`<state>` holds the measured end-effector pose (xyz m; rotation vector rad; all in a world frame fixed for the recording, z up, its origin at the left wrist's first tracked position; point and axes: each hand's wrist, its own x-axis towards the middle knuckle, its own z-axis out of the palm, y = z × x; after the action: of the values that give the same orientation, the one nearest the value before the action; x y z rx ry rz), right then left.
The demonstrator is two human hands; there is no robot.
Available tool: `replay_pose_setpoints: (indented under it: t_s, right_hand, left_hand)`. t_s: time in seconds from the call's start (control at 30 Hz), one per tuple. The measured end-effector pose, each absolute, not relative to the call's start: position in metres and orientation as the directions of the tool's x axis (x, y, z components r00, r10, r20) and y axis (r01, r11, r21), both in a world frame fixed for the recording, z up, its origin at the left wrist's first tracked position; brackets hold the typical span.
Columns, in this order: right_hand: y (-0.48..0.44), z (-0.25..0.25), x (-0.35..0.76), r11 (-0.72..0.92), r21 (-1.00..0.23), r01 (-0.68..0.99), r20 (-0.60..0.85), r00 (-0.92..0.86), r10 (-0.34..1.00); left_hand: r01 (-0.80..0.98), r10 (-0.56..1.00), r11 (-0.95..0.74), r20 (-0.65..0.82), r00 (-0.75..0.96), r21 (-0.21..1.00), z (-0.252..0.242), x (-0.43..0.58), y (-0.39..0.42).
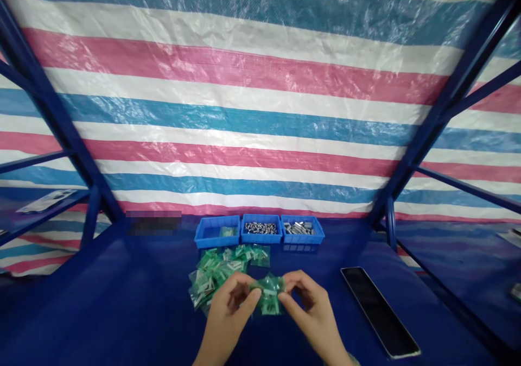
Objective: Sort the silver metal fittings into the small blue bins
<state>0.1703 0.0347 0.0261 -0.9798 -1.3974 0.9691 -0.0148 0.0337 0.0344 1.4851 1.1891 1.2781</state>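
Observation:
My left hand (230, 303) and my right hand (311, 306) meet over the blue table, both pinching one small green plastic bag (269, 294) between thumb and fingers. The bag holds small pale parts. Just beyond my left hand lies a pile of several similar green bags (222, 271). Behind the pile stand three blue bins in a row: the left bin (217, 231) has a green bag in it, the middle bin (261, 229) and the right bin (302, 228) hold small metal parts.
A black phone (378, 310) lies screen-up to the right of my hands. A striped pink, white and blue tarp (260, 116) hangs behind the bench. Blue metal frame posts (52, 105) rise on both sides. Papers rest on a left shelf (46, 200).

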Motion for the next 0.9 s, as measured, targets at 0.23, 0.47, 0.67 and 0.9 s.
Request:
replay_pose_setpoints:
  t_s: [0.23,0.47,0.67,0.9]
  right_hand:
    - [0.041,0.010,0.165,0.074,-0.974,-0.215,0.081,-0.025,0.996]
    - [0.048,-0.002,0.170,0.054,-0.969,-0.243,0.038,0.072,0.997]
    - [0.058,-0.021,0.177,0.098,-0.995,-0.035,0.094,0.109,0.990]
    - [0.067,-0.038,0.168,0.175,-0.840,0.514,0.301,0.174,0.938]
  left_hand:
    - [0.053,0.998,0.006,-0.002,-0.067,0.999,0.023,-0.023,0.064]
    - [0.478,0.942,-0.063,0.210,-0.261,0.876,0.045,-0.095,0.172]
    - [0.753,0.982,0.092,0.068,-0.178,0.651,0.037,-0.110,0.239]
    - [0.865,0.997,0.076,-0.009,-0.083,0.496,0.020,-0.100,0.248]
